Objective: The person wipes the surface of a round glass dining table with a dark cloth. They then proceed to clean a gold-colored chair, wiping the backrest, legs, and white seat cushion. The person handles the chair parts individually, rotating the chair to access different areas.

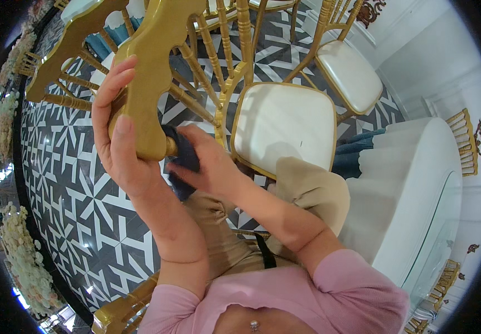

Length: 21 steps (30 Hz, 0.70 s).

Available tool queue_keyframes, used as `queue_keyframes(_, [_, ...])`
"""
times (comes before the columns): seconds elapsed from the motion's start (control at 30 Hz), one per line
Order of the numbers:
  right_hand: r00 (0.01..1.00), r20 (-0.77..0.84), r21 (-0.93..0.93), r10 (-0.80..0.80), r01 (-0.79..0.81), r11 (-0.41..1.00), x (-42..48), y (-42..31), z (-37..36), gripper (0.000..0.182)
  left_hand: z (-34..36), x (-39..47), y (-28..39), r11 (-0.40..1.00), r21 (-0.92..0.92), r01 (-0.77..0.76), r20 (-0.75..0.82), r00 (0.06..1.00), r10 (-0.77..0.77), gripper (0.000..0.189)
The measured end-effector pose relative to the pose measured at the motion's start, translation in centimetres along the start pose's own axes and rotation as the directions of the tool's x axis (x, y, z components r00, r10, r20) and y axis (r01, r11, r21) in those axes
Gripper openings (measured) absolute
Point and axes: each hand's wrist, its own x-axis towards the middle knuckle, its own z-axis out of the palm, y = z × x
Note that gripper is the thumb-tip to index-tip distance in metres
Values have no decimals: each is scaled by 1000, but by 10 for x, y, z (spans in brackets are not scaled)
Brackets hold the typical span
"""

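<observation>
Right in front of me is a gold chair with a scalloped top rail, turned spindles and a white padded seat. My left hand grips the near end of that top rail, its fingers behind and its thumb on the near face. In my right hand is a dark cloth, pressed around the chair's turned back post just below the rail end. Part of the cloth is hidden by my fingers, and my right hand is slightly blurred.
Another gold chair stands at the upper left, and one with a white seat at the upper right. To my right is a table with a white cloth and a glass top. Flowers line the left edge above patterned floor tiles.
</observation>
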Motion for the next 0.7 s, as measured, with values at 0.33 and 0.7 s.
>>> queue_keyframes(0.33, [964, -184, -30, 193, -201, 979, -32, 54, 9, 49, 3, 0, -1, 999, 42, -22, -30, 999, 23, 44])
queue_keyframes(0.7, [961, -193, -312, 201, -254, 916, -74, 145, 2, 60, 3, -1, -3, 998, 47, -40, -20, 999, 40, 42])
